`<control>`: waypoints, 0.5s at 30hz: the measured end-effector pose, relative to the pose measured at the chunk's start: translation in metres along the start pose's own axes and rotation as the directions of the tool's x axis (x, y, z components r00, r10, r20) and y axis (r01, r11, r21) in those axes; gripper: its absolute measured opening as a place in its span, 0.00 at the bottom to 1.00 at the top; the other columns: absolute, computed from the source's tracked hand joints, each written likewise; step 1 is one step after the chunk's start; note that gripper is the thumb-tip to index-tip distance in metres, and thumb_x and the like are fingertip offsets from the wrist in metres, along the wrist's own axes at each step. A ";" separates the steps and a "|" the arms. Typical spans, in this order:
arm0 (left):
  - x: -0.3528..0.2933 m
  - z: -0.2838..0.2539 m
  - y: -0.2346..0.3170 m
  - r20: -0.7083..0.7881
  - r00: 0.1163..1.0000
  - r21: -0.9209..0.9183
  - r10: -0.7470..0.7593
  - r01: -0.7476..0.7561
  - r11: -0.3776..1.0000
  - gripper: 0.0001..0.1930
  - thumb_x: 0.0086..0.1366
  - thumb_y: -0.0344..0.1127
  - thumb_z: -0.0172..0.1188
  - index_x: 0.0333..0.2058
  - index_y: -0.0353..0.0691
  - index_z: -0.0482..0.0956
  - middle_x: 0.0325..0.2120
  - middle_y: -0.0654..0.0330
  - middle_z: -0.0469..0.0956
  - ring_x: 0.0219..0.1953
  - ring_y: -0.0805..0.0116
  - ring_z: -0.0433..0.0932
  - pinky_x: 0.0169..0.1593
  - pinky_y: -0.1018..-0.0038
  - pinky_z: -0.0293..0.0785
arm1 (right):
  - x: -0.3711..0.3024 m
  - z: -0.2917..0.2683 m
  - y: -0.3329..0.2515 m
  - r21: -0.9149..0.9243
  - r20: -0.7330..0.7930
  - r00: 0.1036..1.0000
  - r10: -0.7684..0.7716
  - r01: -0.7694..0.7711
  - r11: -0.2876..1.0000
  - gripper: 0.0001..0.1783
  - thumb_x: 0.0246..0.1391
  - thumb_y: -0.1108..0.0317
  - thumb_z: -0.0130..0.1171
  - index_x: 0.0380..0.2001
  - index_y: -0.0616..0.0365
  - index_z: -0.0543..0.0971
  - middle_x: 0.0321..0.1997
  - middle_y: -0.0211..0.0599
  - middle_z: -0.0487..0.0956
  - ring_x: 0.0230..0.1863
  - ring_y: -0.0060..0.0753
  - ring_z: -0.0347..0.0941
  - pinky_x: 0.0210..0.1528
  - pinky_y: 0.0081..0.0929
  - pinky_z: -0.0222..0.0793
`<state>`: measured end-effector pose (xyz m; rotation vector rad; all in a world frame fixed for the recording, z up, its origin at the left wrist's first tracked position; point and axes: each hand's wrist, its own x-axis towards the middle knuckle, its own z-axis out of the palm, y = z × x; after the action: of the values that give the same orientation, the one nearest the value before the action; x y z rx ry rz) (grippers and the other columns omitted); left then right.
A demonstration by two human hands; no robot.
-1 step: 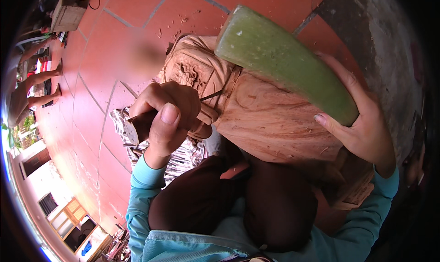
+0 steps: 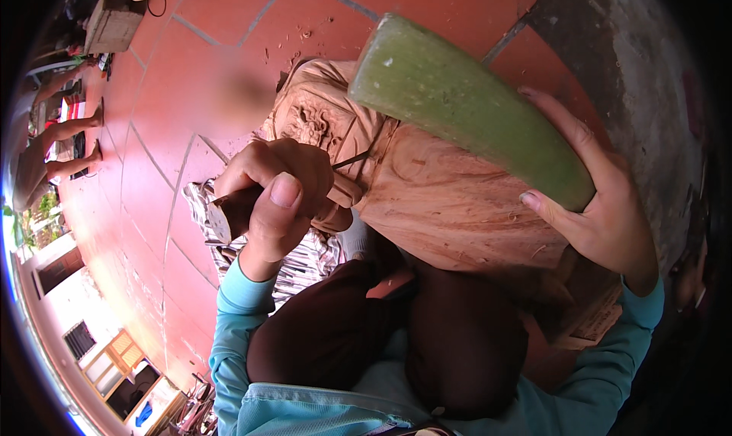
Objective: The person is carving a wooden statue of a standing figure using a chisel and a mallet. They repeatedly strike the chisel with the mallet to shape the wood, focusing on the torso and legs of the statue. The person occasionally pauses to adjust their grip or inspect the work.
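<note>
My left hand is closed around the dark handle of a carving chisel. Its thin blade reaches right, to a groove in a reddish-brown wood carving; whether the tip touches is too small to tell. Fine relief covers the carving's far left part, while its near right side is broad and smoother. Above the carving, my right hand grips the narrow end of a thick green mallet, fingers on one side and thumb on the other. The mallet's wide end slants up and left, apart from the chisel.
Striped cloth lies beside my left knee. A wooden block is under the carving's near right end. Shavings dot the red tiled floor. Another person's bare legs and a box are at the far left.
The mallet's wide end has shifted slightly left and down. My left hand and the chisel are almost unchanged.
</note>
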<state>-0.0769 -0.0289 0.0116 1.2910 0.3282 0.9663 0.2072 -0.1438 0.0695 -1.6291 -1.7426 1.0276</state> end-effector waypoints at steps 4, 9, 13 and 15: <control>0.001 -0.002 0.001 0.071 0.997 0.057 -0.008 0.004 0.998 0.10 0.68 0.38 0.55 0.30 0.41 0.68 0.17 0.60 0.67 0.16 0.72 0.63 0.22 0.73 0.60 | 0.004 0.001 -0.010 -0.046 -0.017 0.995 -0.096 0.096 0.994 0.40 0.43 0.82 0.64 0.62 0.65 0.65 0.64 0.48 0.70 0.64 0.45 0.68 0.64 0.32 0.62; 0.000 -0.004 -0.001 0.178 0.983 0.193 0.037 -0.072 0.979 0.08 0.69 0.38 0.54 0.33 0.41 0.71 0.19 0.59 0.69 0.17 0.71 0.65 0.24 0.73 0.61 | 0.013 0.003 -0.023 -0.174 -0.067 0.927 -0.368 0.352 0.920 0.40 0.40 0.80 0.69 0.60 0.68 0.67 0.59 0.54 0.73 0.57 0.49 0.74 0.57 0.33 0.70; 0.008 -0.006 0.000 0.187 0.981 0.223 0.058 -0.100 0.970 0.08 0.68 0.38 0.54 0.33 0.41 0.71 0.20 0.59 0.70 0.18 0.71 0.66 0.25 0.73 0.62 | 0.026 -0.012 -0.044 -0.688 0.083 0.820 -0.566 0.459 0.563 0.40 0.35 0.77 0.72 0.58 0.63 0.71 0.45 0.47 0.79 0.37 0.38 0.79 0.36 0.26 0.75; 0.009 -0.002 -0.003 0.192 0.979 0.236 0.072 -0.117 0.965 0.08 0.68 0.38 0.54 0.34 0.41 0.71 0.21 0.59 0.70 0.19 0.71 0.67 0.25 0.73 0.62 | 0.034 -0.010 -0.036 -0.688 -0.011 0.731 -0.683 0.490 0.536 0.39 0.34 0.76 0.72 0.56 0.55 0.75 0.36 0.40 0.77 0.28 0.32 0.74 0.27 0.24 0.69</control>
<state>-0.0721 -0.0206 0.0105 1.6233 0.2514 0.9001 0.1903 -0.1074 0.1012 -1.2256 -2.3368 -0.1850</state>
